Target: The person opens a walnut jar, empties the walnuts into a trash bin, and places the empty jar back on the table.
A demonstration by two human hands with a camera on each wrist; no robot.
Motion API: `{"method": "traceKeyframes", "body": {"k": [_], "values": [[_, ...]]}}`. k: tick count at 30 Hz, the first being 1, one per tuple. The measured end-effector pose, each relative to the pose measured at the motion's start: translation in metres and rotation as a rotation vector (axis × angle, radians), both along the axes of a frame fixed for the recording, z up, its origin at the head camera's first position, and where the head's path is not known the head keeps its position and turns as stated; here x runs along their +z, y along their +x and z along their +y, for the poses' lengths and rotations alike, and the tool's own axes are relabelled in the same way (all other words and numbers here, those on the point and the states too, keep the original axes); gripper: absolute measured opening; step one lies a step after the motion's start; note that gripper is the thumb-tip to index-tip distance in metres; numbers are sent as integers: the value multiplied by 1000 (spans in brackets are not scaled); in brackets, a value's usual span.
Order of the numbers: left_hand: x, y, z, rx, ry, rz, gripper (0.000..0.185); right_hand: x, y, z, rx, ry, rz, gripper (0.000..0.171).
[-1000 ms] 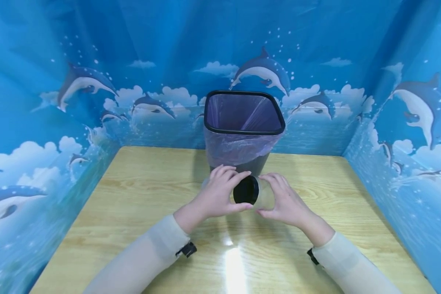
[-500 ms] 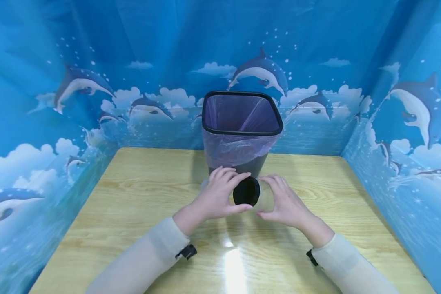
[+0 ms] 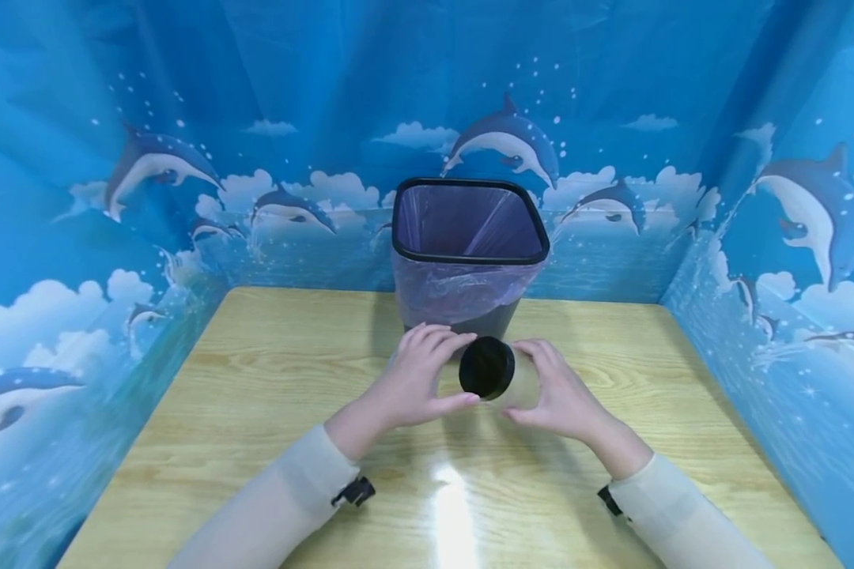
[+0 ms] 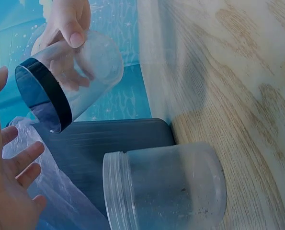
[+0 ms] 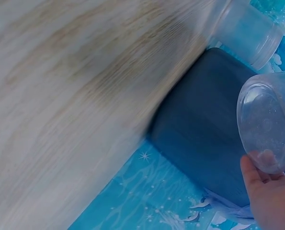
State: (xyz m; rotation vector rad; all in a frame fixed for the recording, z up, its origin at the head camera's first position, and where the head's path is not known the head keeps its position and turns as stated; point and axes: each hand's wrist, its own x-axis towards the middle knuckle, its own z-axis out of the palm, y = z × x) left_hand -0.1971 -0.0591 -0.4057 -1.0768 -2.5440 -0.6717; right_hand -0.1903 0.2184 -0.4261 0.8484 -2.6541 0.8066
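My right hand (image 3: 558,395) grips a clear plastic jar (image 4: 92,72) by its body, tilted on its side above the table. Its black lid (image 3: 486,368) points toward my left hand. The jar's round base (image 5: 266,125) shows in the right wrist view. My left hand (image 3: 411,379) is spread beside the lid, thumb and fingers apart, and the left wrist view has a gap between them and the lid. A second clear jar (image 4: 168,187), its threaded mouth uncovered, stands on the table near the bin; my left hand mostly hides it in the head view.
A dark bin (image 3: 498,320) lined with a purple bag (image 3: 462,288) stands at the back of the wooden table (image 3: 292,356), right behind the hands. Blue dolphin-print curtains (image 3: 327,95) enclose the back and both sides.
The held jar has shifted a little right and turned, so its lid faces the head camera more. My left hand has moved slightly left, away from the lid.
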Motion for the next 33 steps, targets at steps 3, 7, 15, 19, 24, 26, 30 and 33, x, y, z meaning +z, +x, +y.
{"method": "traceKeyframes", "body": {"k": [3, 7, 15, 19, 24, 26, 30, 33], "values": [[0, 1, -4, -3, 15, -19, 82, -1, -1, 3, -9, -9, -30, 94], [1, 2, -8, -13, 38, -46, 82, -3, -2, 8, -21, -14, -60, 95], [1, 3, -16, -50, 98, -59, 78, -6, -6, 18, -38, -17, -137, 97], [-1, 4, -19, -56, 124, -58, 78, -8, -8, 23, -55, -11, -161, 98], [-4, 4, -23, -44, 126, -68, 77, -10, -13, 27, -81, -34, -196, 98], [-5, 4, -25, -41, 132, -72, 76, -11, -14, 28, -87, -53, -218, 98], [-5, 5, -28, -39, 144, -77, 73, -11, -15, 31, -97, -78, -268, 101], [-5, 7, -31, -36, 158, -76, 71, -14, -16, 34, -110, -75, -291, 104]]}}
